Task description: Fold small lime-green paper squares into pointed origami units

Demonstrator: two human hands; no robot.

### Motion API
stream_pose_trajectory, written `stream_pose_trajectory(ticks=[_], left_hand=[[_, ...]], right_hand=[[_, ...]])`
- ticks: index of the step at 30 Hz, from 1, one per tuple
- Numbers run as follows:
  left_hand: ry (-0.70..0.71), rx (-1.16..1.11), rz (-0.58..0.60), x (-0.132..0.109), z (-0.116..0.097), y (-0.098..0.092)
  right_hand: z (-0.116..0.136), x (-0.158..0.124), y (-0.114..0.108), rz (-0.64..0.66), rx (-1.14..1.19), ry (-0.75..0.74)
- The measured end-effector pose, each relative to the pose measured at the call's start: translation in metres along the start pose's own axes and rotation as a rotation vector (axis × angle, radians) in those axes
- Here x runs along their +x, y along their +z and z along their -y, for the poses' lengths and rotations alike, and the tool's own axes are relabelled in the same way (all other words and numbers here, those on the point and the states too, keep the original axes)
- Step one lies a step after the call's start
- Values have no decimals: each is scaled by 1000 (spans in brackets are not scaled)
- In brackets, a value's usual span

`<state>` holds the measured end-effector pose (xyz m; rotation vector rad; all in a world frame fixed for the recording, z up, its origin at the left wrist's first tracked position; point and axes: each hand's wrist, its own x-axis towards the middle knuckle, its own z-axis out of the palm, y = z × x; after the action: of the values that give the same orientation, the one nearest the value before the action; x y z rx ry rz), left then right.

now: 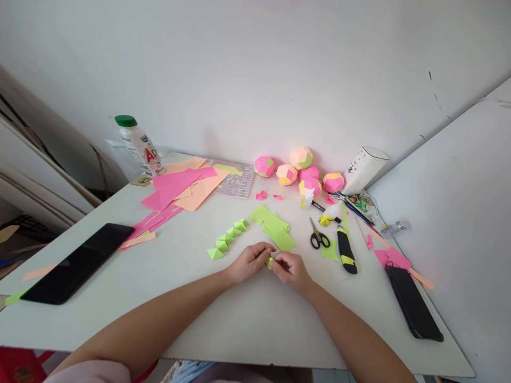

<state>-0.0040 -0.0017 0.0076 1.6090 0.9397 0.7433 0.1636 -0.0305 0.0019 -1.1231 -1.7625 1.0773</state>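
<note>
Between my two hands is a small piece of green paper (270, 263), mostly covered by the fingers. My left hand (252, 260) pinches it from the left, and my right hand (292, 270) grips it from the right. Just beyond the hands lies a loose stack of green paper pieces (274, 225). To the left, several folded green paper units (227, 238) stand in a slanting row. Scissors with black handles (319, 238) and a black and yellow utility knife (346, 250) lie to the right of my right hand.
Several pink, peach and yellow paper balls (301, 157) sit by the wall. Glue bottles (328, 215) stand near them. Pink and peach sheets (179, 183), a white bottle (139, 146) and a black tablet (80, 260) are left; a black phone (413, 300) is right.
</note>
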Motion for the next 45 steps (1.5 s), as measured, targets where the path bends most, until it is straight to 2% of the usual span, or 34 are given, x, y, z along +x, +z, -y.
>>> stream_pose_trajectory(ticks=[45], left_hand=[[9, -16, 33, 0, 0, 0]], right_hand=[[-6, -1, 1, 32, -67, -51]])
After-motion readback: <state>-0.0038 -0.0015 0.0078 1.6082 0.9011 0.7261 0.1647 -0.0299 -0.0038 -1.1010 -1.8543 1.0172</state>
